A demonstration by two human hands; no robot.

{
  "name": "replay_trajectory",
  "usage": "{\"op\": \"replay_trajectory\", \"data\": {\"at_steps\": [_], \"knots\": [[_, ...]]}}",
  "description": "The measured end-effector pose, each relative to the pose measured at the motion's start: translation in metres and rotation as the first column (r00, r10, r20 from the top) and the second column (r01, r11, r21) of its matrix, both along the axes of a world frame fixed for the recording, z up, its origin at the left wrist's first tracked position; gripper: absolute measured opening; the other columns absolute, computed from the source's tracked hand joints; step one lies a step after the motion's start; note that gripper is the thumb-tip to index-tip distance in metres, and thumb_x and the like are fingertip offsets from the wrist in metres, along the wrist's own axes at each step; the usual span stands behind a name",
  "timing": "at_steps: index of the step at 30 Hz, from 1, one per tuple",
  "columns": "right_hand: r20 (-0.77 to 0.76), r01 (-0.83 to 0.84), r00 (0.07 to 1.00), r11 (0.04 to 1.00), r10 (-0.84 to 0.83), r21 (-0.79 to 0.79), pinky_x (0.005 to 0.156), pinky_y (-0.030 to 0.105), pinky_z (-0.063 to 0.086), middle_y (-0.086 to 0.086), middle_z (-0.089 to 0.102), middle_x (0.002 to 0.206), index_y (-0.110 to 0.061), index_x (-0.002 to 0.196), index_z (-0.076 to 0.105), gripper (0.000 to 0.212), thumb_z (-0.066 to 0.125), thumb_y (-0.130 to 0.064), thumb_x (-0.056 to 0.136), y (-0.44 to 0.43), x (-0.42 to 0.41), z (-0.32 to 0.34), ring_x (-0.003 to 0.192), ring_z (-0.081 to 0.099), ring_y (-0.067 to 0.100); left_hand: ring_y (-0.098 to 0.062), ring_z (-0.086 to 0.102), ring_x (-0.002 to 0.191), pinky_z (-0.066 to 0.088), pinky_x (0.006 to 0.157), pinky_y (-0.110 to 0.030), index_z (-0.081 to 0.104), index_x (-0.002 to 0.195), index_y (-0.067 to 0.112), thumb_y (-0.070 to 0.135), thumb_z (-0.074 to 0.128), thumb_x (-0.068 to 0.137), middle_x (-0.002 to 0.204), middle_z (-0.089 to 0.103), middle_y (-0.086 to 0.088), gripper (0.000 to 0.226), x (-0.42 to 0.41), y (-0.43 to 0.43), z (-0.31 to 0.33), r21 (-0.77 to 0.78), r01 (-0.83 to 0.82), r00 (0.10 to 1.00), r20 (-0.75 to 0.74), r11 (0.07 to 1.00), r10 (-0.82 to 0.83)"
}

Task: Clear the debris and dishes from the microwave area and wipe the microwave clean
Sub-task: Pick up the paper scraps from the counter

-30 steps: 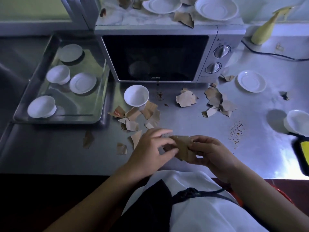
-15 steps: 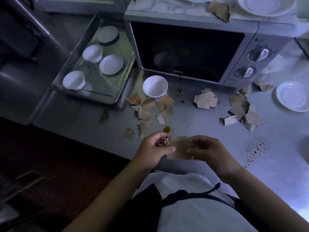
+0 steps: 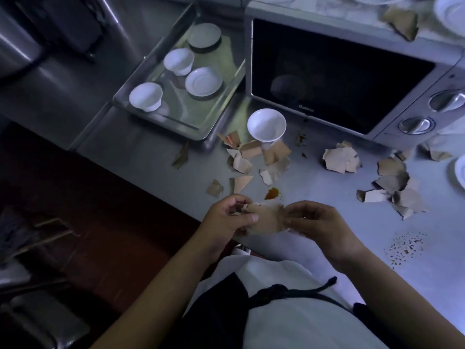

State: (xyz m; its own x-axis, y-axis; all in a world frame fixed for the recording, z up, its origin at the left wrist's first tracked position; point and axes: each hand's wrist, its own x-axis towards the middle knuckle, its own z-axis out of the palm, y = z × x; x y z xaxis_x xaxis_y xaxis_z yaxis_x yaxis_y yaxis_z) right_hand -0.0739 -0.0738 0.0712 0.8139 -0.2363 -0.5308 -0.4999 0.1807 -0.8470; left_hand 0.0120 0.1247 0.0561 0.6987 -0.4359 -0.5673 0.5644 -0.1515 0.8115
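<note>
Seemingly over the counter edge, left hand and right hand pinch scraps.

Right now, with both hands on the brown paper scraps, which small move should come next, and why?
Probably gather the held scraps into the right hand, so the left hand can pick up the triangular scrap just ahead. Both hands pinch one bundle, and many loose pieces lie on the counter.

Both hands held together in front of the torso.
Left hand: fingers curled, thumb pressed on the paper scrap. Right hand: fingers curled, pinching the opposite edge. Bare forearms converge toward the hands.
</note>
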Motion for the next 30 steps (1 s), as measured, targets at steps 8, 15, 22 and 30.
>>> {"op": "replay_trajectory", "data": {"at_steps": [8, 15, 22, 30], "knots": [[-0.039, 0.134, 0.989, 0.971, -0.144, -0.198, 0.084, 0.041, 0.057, 0.002, 0.077, 0.089, -0.020, 0.091, 0.079, 0.013, 0.075, -0.009, 0.087, 0.024, -0.006, 0.001, 0.093, 0.070, 0.030, -0.019, 0.062, 0.076, 0.053, 0.060, -0.025, 0.066, 0.099, 0.013, -0.001, 0.071, 0.086, 0.089, 0.067, -0.002, 0.020, 0.025, 0.012, -0.006, -0.056, 0.035, 0.998, 0.045, 0.998, -0.032], [-0.092, 0.312, 0.942, 0.942, -0.324, -0.127, 0.096, 0.052, 0.052, 0.011, 0.077, 0.094, -0.012, 0.093, 0.080, 0.011, 0.074, -0.006, 0.086, 0.061, -0.007, 0.005, 0.095, 0.068, 0.031, -0.012, 0.065, 0.070, 0.056, 0.061, -0.030, 0.067, 0.089, 0.018, -0.003, 0.073, 0.084, 0.079, 0.066, 0.005, 0.023, 0.036, 0.015, -0.012, -0.137, 0.151, 0.985, 0.103, 0.979, -0.138], [-0.036, 0.451, 0.888, 0.883, -0.459, -0.129, 0.089, 0.044, 0.055, 0.007, 0.077, 0.093, -0.014, 0.089, 0.081, 0.008, 0.074, -0.012, 0.088, 0.090, -0.007, 0.003, 0.092, 0.068, 0.021, -0.014, 0.067, 0.079, 0.060, 0.066, -0.037, 0.068, 0.079, 0.029, -0.003, 0.074, 0.083, 0.088, 0.065, 0.003, 0.033, 0.042, 0.026, -0.015, -0.172, 0.257, 0.966, 0.082, 0.951, -0.246], [0.127, 0.439, 0.895, 0.800, -0.427, -0.408, 0.066, 0.005, 0.048, -0.010, 0.078, 0.087, -0.015, 0.092, 0.081, 0.011, 0.074, -0.008, 0.087, 0.101, -0.013, 0.007, 0.078, 0.070, -0.001, -0.010, 0.068, 0.078, 0.059, 0.065, -0.031, 0.065, 0.080, 0.024, -0.003, 0.074, 0.083, 0.082, 0.066, 0.012, 0.029, 0.041, 0.036, -0.010, -0.161, 0.353, 0.934, 0.117, 0.922, -0.337]]}}
